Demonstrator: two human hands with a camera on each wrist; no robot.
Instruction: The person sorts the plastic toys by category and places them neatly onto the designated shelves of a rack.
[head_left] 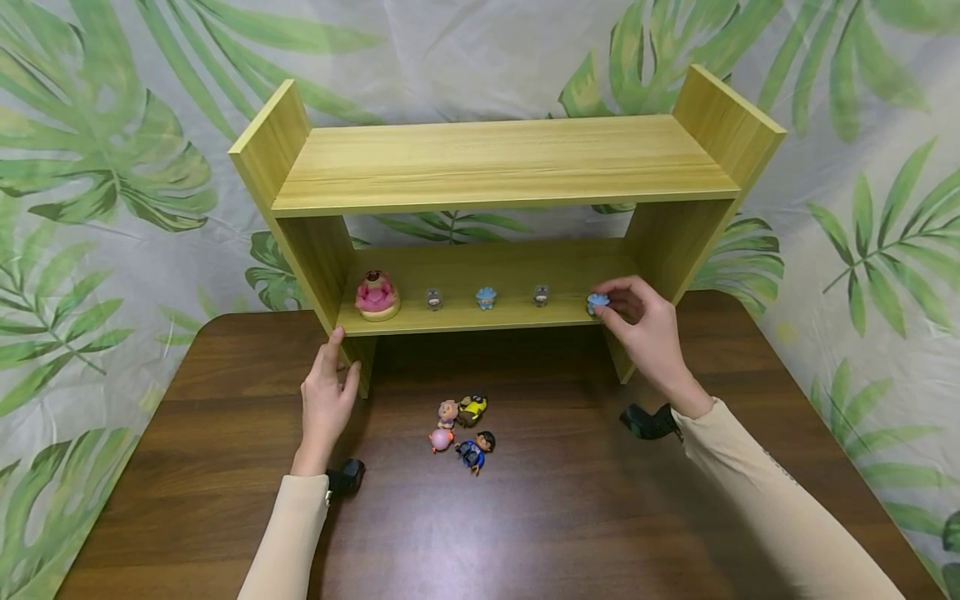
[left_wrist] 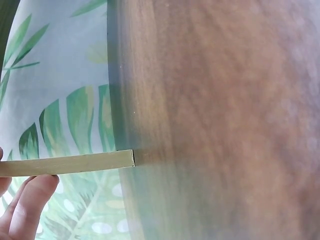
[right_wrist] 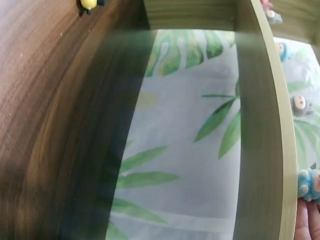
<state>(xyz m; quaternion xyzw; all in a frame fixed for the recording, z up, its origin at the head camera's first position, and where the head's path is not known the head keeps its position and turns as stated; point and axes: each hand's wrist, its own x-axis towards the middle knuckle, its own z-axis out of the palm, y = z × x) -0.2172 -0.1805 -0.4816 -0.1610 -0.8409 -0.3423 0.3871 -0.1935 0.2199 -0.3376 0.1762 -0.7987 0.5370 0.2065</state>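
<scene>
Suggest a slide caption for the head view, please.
Left hand touches the shelf; right hand pinches a blue toy.

Long cream sleeves [head_left: 283, 537] are meeting black wrist cameras [head_left: 349, 477].
The cloth is looking plain, narrowing toward the cuffs [head_left: 307, 483]; dark straps [head_left: 677, 423] are holding the blocky cameras, a small shiny fitting [head_left: 327, 497] glinting beside the left one.
</scene>
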